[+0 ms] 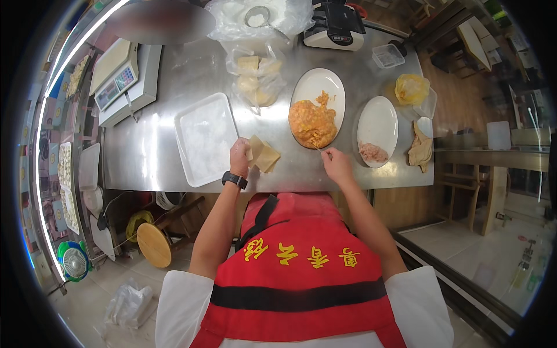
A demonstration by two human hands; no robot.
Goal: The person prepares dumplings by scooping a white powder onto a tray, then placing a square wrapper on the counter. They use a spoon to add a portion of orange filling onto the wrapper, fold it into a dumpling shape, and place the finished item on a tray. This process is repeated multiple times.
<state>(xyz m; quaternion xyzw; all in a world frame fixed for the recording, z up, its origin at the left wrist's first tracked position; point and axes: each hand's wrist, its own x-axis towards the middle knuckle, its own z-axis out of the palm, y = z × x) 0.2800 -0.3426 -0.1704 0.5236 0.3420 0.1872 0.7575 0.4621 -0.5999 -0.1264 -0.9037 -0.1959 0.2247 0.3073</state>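
Note:
My left hand, a dark watch on its wrist, holds thin yellowish dough wrappers at the right edge of a white tray dusted with white. More square wrappers lie just beside it. My right hand grips a thin stick-like tool, whose tip meets the near edge of an orange minced filling. That filling is heaped on a white oval plate. To the right, a smaller oval plate bears a little pink minced meat.
Bags of wrappers and dough lie beyond the tray. Farther back stand a plastic-lined tub with a strainer and a black-and-white machine. A scale is at left; a clear container and yellow bag are at right.

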